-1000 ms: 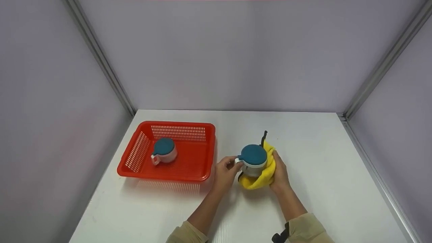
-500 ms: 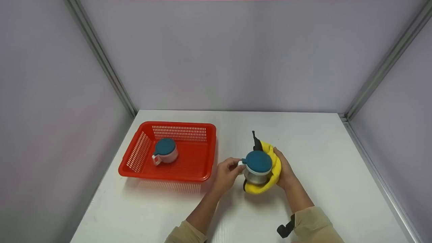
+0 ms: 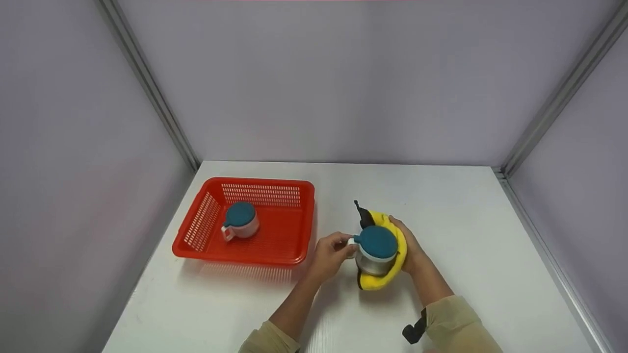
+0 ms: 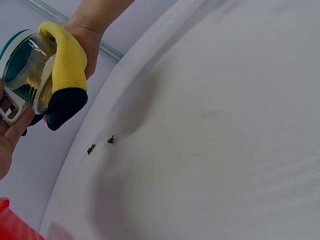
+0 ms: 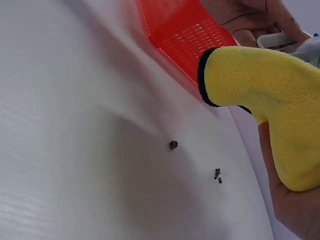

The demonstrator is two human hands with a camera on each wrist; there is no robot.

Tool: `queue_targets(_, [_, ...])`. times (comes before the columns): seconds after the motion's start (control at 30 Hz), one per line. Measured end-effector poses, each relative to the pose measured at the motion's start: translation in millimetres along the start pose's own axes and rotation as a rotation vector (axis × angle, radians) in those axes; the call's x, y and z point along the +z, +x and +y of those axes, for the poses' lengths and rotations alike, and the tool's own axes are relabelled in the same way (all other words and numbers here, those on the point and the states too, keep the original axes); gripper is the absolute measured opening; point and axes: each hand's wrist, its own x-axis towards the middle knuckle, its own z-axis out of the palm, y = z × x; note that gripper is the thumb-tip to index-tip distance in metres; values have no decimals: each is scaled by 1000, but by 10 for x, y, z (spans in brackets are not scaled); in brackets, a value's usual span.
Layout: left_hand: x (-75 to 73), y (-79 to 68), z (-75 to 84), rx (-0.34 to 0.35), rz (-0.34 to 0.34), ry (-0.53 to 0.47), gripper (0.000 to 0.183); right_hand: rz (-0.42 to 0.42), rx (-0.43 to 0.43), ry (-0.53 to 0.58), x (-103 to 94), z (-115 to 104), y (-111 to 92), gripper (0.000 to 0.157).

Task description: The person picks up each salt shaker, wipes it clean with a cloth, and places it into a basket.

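Observation:
My left hand [image 3: 329, 257] pinches the white handle of a clear jar with a teal lid [image 3: 379, 241], held above the white table. Wrapped around the jar's right side and underside is a yellow cloth [image 3: 402, 245] with black edging. From the right, my right hand [image 3: 412, 252] grips the jar through this cloth. In the left wrist view the jar's clear wall [image 4: 31, 65] shows between handle and cloth, and the glass looks see-through. The cloth covers most of the jar in the right wrist view, and some right fingers are hidden behind it.
A red plastic basket [image 3: 279, 257] stands on the table to the left. Inside it, at the left, sits a similar teal-lidded jar [image 3: 240, 220] with a handle. Small dark bits [image 5: 173, 144] lie on the white table [image 3: 441, 206]. Pale walls enclose the back and sides.
Both hands have brought the jar and cloth slightly right and closer to me. The cloth's black-edged upper end has swung left, and the right hand has shifted around the jar.

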Motion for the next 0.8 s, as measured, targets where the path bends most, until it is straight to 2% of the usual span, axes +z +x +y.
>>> queue_targets(0.3, [2,16,-14,-25,-52,-46,17,12,64,-119,28,-80,-55,56])
queue_targets(0.37, [6,12,-13,-32,-68,-63,18,-21,70,-134,26,-87,-69,55])
queue_targets(0.53, [30,19,-19,-12,-101,-102,18,-187,98,-135,26,-124,-87,58])
queue_targets(0.6, [38,27,-21,-2,-113,-108,18,-208,106,-131,27,-128,-85,57])
queue_targets(0.8, [55,53,-59,-4,-117,-100,18,-124,91,-155,2,-78,-68,55])
